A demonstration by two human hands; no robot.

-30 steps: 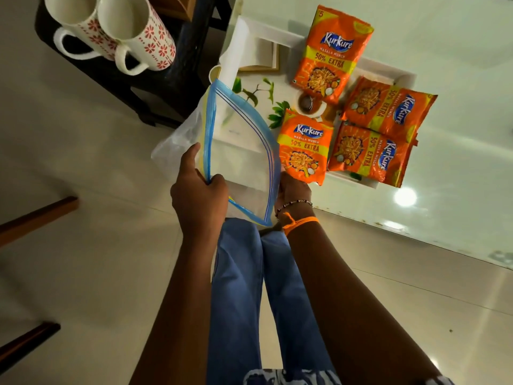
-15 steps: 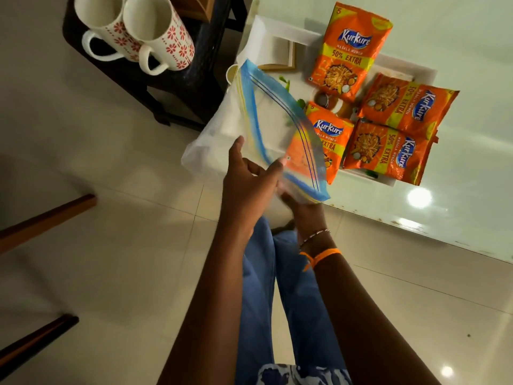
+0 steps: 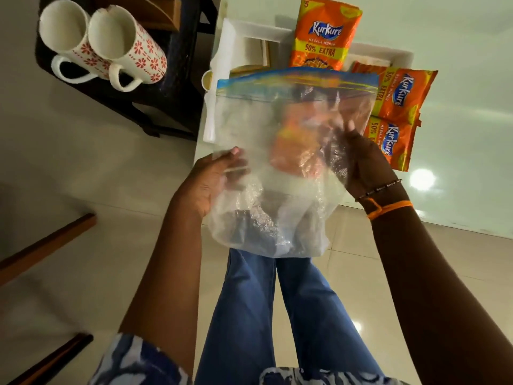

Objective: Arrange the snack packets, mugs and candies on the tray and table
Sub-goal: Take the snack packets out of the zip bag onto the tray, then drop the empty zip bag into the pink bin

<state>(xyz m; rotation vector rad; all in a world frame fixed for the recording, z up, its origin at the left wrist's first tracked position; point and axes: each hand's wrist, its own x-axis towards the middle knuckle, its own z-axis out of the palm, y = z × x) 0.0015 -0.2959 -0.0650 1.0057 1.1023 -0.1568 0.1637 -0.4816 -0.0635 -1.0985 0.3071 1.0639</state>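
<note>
L hand (image 3: pixel 211 176) + R hand (image 3: pixel 363 159) grip clear zip bag (image 3: pixel 277 151) | pkts (image 3: pixel 324 37): "Kurkure Masala Munch 50% EXTRA"

I see both hands holding a clear zip bag (image 3: pixel 280 162) over the surface's (image 3: pixel 458 107) edge, the left hand (image 3: pixel 211 182) at its left side, the right hand (image 3: pixel 366 162) at its right, blue zip strip on top. Behind it a white tray (image 3: pixel 249 31) carries orange packets (image 3: pixel 324 34), one blurred through the plastic. Two patterned mugs (image 3: pixel 111 48) stand touching on a dark stand (image 3: pixel 177 87) to the left.
</note>
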